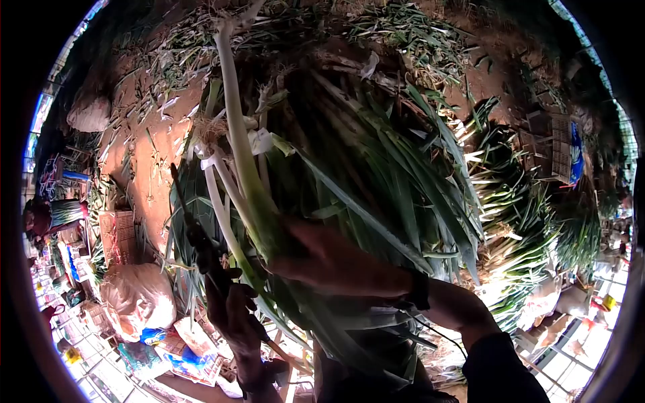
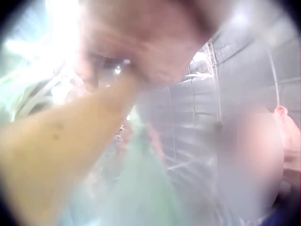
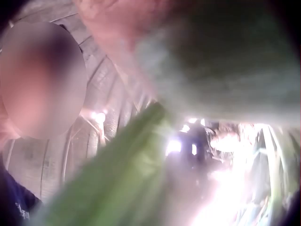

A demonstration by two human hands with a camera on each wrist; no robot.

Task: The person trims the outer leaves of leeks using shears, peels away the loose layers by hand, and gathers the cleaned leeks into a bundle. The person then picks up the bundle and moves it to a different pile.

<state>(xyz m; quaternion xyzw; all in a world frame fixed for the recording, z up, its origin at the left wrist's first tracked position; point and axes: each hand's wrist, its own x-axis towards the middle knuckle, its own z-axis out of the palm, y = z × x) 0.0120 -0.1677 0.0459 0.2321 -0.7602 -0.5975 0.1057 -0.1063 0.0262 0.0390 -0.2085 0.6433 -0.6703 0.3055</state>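
Note:
In the head view my right hand (image 1: 322,258) grips a thick leek (image 1: 243,144) by its green part, with the white stem and roots pointing up and away. Broad green leaves (image 3: 113,174) fill the right wrist view close to that hand. My left hand (image 1: 232,316) is left of it, fingers curled around a long, narrow dark tool (image 1: 191,225) that points away from me. A smooth tan handle (image 2: 70,141) runs below the left hand in the left wrist view, which is blurred. Thinner leeks (image 1: 218,195) stand between the tool and the thick leek.
A large heap of leeks (image 1: 396,168) lies directly ahead, leaves toward me. More leeks (image 1: 510,235) are stacked at the right. Cut leaf scraps (image 1: 416,33) cover the brown ground beyond. A stuffed pale sack (image 1: 138,299) and a crate (image 1: 117,235) stand at the left, another crate (image 1: 561,148) at the right.

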